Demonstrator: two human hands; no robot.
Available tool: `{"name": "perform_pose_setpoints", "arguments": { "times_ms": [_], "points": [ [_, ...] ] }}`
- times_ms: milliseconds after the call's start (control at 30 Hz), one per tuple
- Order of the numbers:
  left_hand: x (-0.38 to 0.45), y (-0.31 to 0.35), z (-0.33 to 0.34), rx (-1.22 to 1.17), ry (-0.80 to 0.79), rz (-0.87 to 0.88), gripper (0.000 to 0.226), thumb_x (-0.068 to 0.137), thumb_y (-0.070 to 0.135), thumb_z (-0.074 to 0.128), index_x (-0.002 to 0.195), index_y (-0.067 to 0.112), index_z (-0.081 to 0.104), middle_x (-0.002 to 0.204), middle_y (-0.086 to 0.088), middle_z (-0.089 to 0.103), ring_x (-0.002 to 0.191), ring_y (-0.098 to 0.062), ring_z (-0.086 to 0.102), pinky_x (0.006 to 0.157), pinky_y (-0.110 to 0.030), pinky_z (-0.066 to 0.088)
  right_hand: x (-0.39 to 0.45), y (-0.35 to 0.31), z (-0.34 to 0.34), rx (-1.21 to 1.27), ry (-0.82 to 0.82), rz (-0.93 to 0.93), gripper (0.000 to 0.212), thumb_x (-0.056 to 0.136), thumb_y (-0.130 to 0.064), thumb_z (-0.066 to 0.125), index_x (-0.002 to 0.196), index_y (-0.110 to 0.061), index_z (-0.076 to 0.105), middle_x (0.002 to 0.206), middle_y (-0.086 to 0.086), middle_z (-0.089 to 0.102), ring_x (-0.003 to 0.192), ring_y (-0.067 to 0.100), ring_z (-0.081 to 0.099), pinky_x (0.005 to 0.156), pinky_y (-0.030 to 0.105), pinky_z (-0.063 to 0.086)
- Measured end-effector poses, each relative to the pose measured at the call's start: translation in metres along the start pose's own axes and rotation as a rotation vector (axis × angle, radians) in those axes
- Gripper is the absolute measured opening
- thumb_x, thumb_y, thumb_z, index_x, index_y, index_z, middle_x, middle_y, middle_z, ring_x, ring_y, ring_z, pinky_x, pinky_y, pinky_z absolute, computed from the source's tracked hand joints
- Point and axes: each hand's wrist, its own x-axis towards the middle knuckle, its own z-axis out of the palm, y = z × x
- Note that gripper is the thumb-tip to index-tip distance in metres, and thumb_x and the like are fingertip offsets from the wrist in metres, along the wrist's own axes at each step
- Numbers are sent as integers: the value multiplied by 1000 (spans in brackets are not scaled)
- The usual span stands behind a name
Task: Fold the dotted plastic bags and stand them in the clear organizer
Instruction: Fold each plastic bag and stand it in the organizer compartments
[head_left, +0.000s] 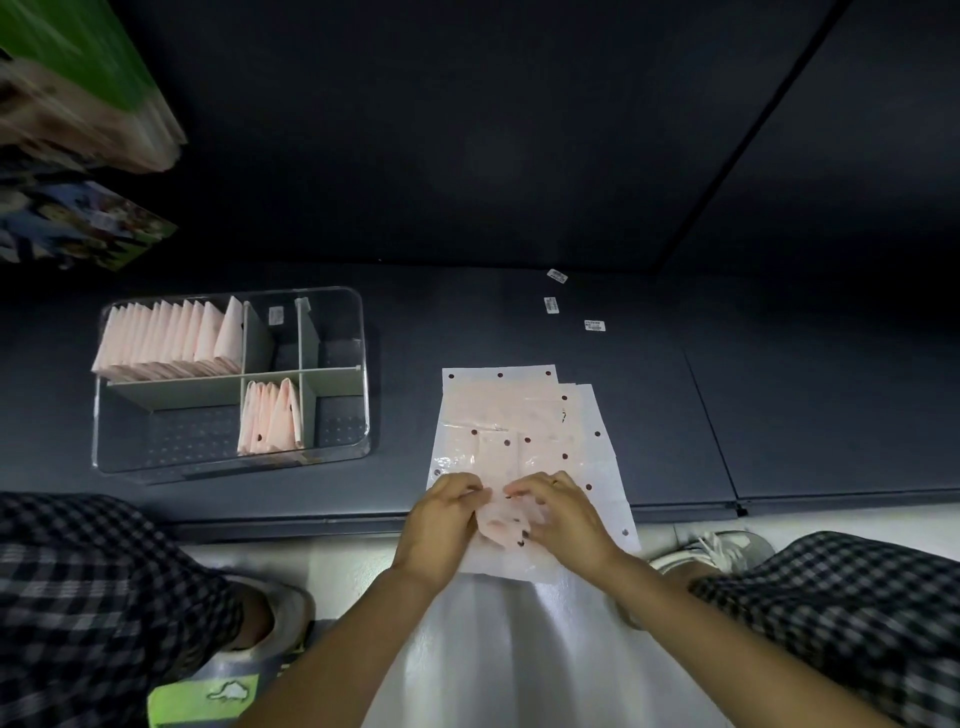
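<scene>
Two hands: we see our left hand (441, 512) and right hand (563, 512) meeting at the near end of the bag pile, on the front edge of the dark shelf (519, 322).
Head view, grip: both hands have fingers curled, pinching a small folded bag (501, 527) between them; its pink plastic shows in the gap between the palms.
Head view, bag pile: flat dotted plastic bags (519, 410) lie stacked and slightly fanned, running from our hands toward the back of the shelf, with the near end hanging over the shelf's front edge.
Head view, organizer: the clear organizer (363, 374) sits on the shelf to the left of the pile, well apart from it.
Head view, back row: a long row of folded bags (166, 338) stands upright in the rear left compartment.
Head view, front row: a shorter set of folded bags (270, 415) stands in the front middle compartment.
Head view, labels: three small white stickers (551, 305) lie on the shelf behind the pile.
Head view, legs: checked trousers (93, 582) frame both sides, with a pale shoe (727, 551) at right on the white floor (493, 649).
</scene>
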Motion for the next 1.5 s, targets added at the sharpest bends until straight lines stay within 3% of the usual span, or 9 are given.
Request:
{"name": "perform_pose_setpoints", "arguments": {
  "times_ms": [133, 400, 600, 700, 800, 933, 1067, 1167, 1500],
  "points": [
    [7, -1, -1, -179, 139, -218, 12, 87, 17, 65, 87, 8, 73, 96, -1, 65, 97, -24, 52, 82, -25, 38, 14, -10, 6, 182, 193, 247, 6, 85, -15, 65, 83, -13, 70, 75, -8, 63, 80, 12, 47, 68, 8, 34],
    [19, 12, -2, -136, 149, -536, 15, 89, 37, 61, 86, 23, 64, 102, 7, 57, 103, -17, 44, 76, -24, 23, 38, -21, 0, 189, 140, 558, 9, 83, -24, 69, 89, -18, 73, 102, -4, 71, 99, 13, 63, 80, 22, 43],
    [1, 21, -2, 136, 75, -19, 38, 94, 28, 52, 129, 14, 51, 143, -5, 44, 133, -25, 39, 112, -36, 25, 42, -24, -3, 198, 114, 601, 7, 82, -21, 69, 87, -17, 72, 102, -1, 71, 101, 18, 62, 88, 29, 48],
    [-9, 16, 11, 287, -144, 79, 70, 98, 50, 33, 150, 12, 5, 156, -7, -7, 145, -25, -7, 116, -40, -12, 42, -24, -5, 213, 105, 595, 8, 83, -20, 68, 89, -16, 72, 103, -1, 71, 101, 17, 63, 85, 25, 46],
    [-12, 7, 18, 363, -236, 93, 80, 90, 67, 17, 140, 25, -28, 148, -4, -32, 139, -21, -28, 115, -34, -18, 40, -28, -6, 179, 121, 579, 7, 84, -21, 67, 90, -19, 67, 100, -3, 69, 98, 15, 61, 76, 22, 43],
    [-10, 5, 17, 405, -286, 120, 80, 86, 73, 18, 137, 33, -31, 146, -7, -37, 139, -22, -30, 117, -35, -13, 41, -37, -5, 217, 336, 301, 8, 88, -12, 60, 95, -14, 64, 94, -2, 63, 87, 11, 57, 77, 22, 45],
    [-10, 8, 15, 398, -318, 98, 83, 87, 71, 27, 142, 36, -24, 141, -7, -40, 133, -22, -36, 116, -34, -16, 54, -45, -7, 576, -18, 275, 19, 90, -2, 57, 104, -11, 68, 105, 5, 69, 97, 14, 63, 88, 17, 49],
    [-12, 9, 15, 380, -319, 69, 85, 86, 71, 33, 142, 41, -23, 139, -8, -44, 130, -23, -39, 114, -35, -16, 67, -40, -13, 731, 12, 360, 26, 90, 2, 55, 115, -1, 62, 113, 16, 65, 106, 23, 61, 93, 20, 48],
    [-13, 4, 16, 312, -355, 54, 85, 83, 73, 36, 143, 45, -18, 136, -3, -49, 126, -22, -46, 111, -34, -20, 95, -24, -33, -163, -157, 185, 29, 81, -13, 70, 108, -13, 59, 103, 2, 53, 90, 17, 52, 84, 26, 43]
  ]
}}
